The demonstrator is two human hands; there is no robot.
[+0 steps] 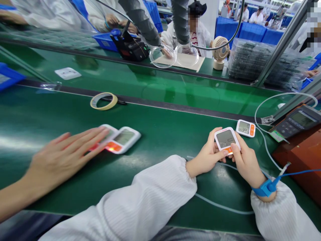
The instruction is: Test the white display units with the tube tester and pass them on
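Both of my hands hold one small white digital device (225, 138) with a grey screen and orange buttons. My left hand (207, 150) wraps its left side, with the thumb at the lower edge. My right hand (248, 160) grips its right side, the thumb pressing near the orange buttons; a blue wrist strap (265, 188) is around that wrist. Just behind my right hand lies a similar device (245, 128), showing digits. At the left, a co-worker's bare hand (65, 157) reaches over two more such devices (123, 140), partly covering one.
A tape roll (104, 101) and a dark pen (121, 102) lie by the black rail. An orange-cased instrument (301, 120) stands at the right, with a pale tube (265, 147) looping to the table. Beyond the rail are a small fan (220, 50) and stacked clear trays (263, 62).
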